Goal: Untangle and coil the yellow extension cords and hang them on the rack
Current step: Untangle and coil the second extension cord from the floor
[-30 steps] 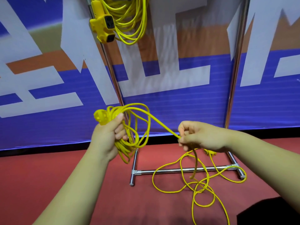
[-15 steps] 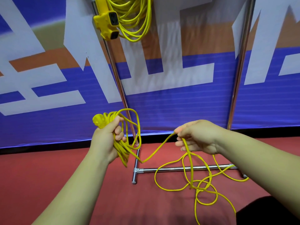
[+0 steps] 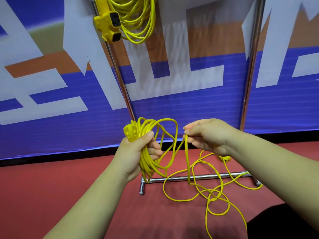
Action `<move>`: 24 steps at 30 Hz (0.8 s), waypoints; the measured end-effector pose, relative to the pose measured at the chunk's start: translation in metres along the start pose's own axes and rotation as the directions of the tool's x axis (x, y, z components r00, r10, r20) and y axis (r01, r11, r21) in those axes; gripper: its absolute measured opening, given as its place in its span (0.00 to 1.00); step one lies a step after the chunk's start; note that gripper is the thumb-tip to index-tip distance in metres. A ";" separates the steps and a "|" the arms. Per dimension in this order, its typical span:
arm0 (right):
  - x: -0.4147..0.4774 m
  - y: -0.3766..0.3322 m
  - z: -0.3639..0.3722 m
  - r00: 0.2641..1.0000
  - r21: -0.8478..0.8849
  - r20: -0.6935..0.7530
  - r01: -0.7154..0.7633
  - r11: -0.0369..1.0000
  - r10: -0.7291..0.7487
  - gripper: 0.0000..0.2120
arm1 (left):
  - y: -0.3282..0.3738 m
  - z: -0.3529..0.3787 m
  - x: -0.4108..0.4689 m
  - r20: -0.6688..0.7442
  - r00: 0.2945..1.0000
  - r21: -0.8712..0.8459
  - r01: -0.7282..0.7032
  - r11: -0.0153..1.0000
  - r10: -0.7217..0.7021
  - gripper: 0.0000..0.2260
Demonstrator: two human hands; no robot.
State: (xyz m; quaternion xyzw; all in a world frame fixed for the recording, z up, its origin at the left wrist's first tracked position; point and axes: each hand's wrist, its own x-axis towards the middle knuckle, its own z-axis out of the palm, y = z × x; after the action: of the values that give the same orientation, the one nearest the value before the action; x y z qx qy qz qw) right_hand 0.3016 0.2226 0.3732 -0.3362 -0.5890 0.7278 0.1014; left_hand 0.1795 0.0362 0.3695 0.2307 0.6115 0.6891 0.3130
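My left hand [image 3: 136, 150] grips a bundle of yellow cord loops [image 3: 151, 152] together with the cord's yellow plug end [image 3: 129, 131], held in front of the rack's left post. My right hand [image 3: 208, 137] pinches a strand of the same cord [image 3: 187, 163] just to the right of the bundle. From there the strand drops to a loose tangle of yellow cord [image 3: 214, 197] on the red floor. A second yellow cord [image 3: 138, 19], coiled, hangs high on the rack with its socket block [image 3: 108, 23] at its left.
The chrome rack has two upright posts [image 3: 120, 80] [image 3: 250, 66] and a floor bar [image 3: 198, 177]; the loose cord lies across that bar. A blue, white and orange banner [image 3: 172, 104] stands right behind. A dark object [image 3: 293, 221] sits at the lower right.
My right hand has come closer to my left hand, bringing the strand in toward the bundle. The slack loop between the hands has tightened, and the view has moved nearer the rack.
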 end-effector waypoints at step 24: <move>-0.001 0.003 -0.006 0.970 -0.006 0.141 0.202 0.979 -0.199 0.05 | -0.020 0.042 0.000 0.160 0.973 -0.083 0.184 0.979 -0.169 0.12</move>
State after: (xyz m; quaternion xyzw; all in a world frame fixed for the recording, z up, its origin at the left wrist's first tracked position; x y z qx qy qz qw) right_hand 0.3071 0.2262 0.3705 -0.2245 -0.6330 0.7295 0.1295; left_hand 0.2119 0.0673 0.3562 0.2119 0.5696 0.6679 0.4297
